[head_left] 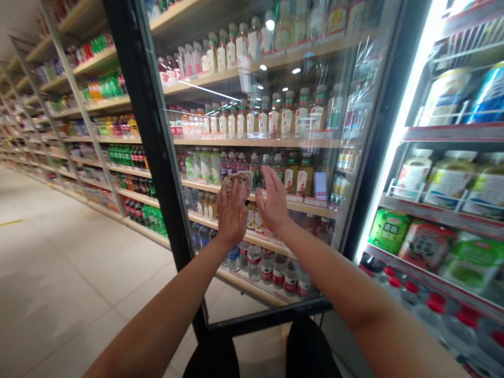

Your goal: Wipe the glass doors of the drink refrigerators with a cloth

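In front of me stands a glass cooler door with a black frame, swung open. My left hand is at the middle of the pane with a crumpled, light patterned cloth under its fingers, held against the glass. Just to its right is my right hand, fingers stretched upward and palm toward the glass, holding nothing. Whether its fingertips touch the pane I cannot tell. Rows of bottles show through the glass or as reflections in it.
The open cooler on the right holds bottles, cans and green and red pouches. Long store shelves with drinks run along the left. Pale floor tiles lie below, and my dark-clad knees are near the door's bottom edge.
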Demonstrator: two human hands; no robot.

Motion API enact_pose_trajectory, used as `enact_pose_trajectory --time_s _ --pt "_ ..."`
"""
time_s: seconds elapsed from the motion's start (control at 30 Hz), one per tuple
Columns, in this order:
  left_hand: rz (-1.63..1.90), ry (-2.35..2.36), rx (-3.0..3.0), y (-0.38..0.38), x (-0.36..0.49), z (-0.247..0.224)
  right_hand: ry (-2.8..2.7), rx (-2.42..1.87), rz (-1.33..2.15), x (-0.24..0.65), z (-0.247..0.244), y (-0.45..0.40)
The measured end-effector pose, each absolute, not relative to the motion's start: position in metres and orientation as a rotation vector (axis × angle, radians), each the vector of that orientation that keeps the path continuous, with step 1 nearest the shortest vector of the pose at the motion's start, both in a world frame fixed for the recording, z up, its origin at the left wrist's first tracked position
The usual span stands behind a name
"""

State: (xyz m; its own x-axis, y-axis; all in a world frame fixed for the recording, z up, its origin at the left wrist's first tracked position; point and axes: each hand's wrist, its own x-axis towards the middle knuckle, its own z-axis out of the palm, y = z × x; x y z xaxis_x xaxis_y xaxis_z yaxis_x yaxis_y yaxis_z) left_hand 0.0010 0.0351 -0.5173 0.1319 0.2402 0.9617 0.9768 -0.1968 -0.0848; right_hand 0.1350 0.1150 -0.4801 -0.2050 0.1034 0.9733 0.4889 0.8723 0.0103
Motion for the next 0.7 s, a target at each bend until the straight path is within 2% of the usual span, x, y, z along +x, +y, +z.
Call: enact_pose_trajectory --time_s 0.13,0.23,0.37,0.47,0.57,0.7 --pt "-1.504 -1.233 -1.569 0.043 0.023 -0.508 -2.069 -0.272 -0.471 0.118 -0.454 0.093" --pt "-1.603 -1.245 -1.553 0.036 0.026 -0.506 -2.143 -0.232 -0.498 0.112 -0.465 0.093" --pt "-1.323 -1.198 -1.500 0.015 0.002 -0.507 -2.188 -0.060 -0.695 0.122 -0.499 0.115" --pt "-1.017 -1.201 -1.467 0.004 -0.022 -0.503 -2.155 0.075 -0.817 0.143 -0.495 0.142" --pt "-0.803 -1.290 -1.400 0.007 -0.036 -0.499 -1.963 -0.136 -0.708 0.166 -0.464 0.170" --pt "-0.740 -1.342 -1.319 0.020 -0.043 -0.500 -1.664 -0.415 -0.482 0.183 -0.443 0.191"
